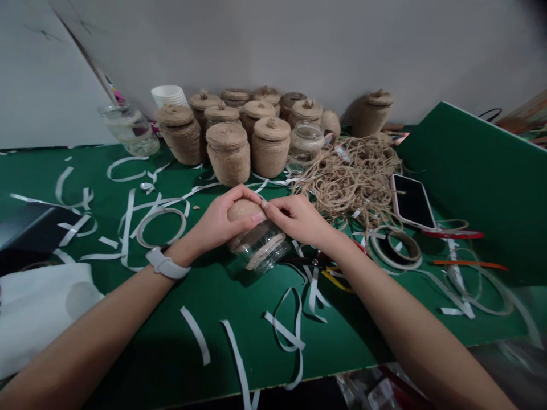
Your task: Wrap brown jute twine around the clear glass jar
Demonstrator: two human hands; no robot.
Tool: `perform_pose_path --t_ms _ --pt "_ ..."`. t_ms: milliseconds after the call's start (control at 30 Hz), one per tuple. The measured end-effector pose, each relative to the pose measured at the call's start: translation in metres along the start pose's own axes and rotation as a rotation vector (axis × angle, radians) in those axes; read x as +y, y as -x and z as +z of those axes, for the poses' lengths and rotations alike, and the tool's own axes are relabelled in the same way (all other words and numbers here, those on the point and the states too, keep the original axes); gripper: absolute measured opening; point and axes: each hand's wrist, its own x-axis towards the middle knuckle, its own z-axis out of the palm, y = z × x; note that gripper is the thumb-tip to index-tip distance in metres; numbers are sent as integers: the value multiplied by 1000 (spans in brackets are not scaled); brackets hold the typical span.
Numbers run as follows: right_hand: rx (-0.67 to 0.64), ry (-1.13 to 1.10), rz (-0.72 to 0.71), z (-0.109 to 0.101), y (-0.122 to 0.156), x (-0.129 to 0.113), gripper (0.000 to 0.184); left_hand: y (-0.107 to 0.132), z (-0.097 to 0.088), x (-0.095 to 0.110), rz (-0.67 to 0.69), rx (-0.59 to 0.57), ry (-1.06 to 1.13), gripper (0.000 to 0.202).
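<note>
jar (252, 244) tipped over between both hands, mouth facing near right — left hand (223, 216) clamped round its twine-covered base (240, 210), right hand (298, 218) fingertips at base's right edge — can't tell if pinching

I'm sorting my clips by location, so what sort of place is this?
Probably a craft workspace: twine-wrapped jars stand at the back of a green table, near loose twine and scattered white strips.

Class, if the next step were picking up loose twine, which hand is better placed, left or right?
Probably the right hand: it is nearer the twine pile, which lies right of the glass jar. The left hand is farther, curled around the jar's brown end.
</note>
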Motion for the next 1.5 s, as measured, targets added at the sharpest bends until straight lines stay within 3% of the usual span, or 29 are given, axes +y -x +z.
perform_pose_path --t_ms 267,567,867,1033,1200,1300,1400,1500 --pt "25 -41 23 0 0 4 43 7 4 0 62 92 -36 24" --pt "64 -125 42 6 -2 10 37 12 8 -7 389 116 -226 23" --pt "132 -74 33 5 -3 5 39 14 8 -11 425 124 -263 24" --pt "153 -63 51 5 -4 6 37 13 13 -10 376 119 -275 24" --pt "89 -83 69 3 -5 6 34 10 10 1 362 106 -245 20" --pt "57 -58 91 1 -4 1 34 5 10 15 145 92 -195 13" --pt "27 -32 89 1 -3 -7 34 0 12 23 -124 211 -109 18" --pt "23 -18 72 2 -1 -11 36 -4 13 18 -209 169 -131 28"
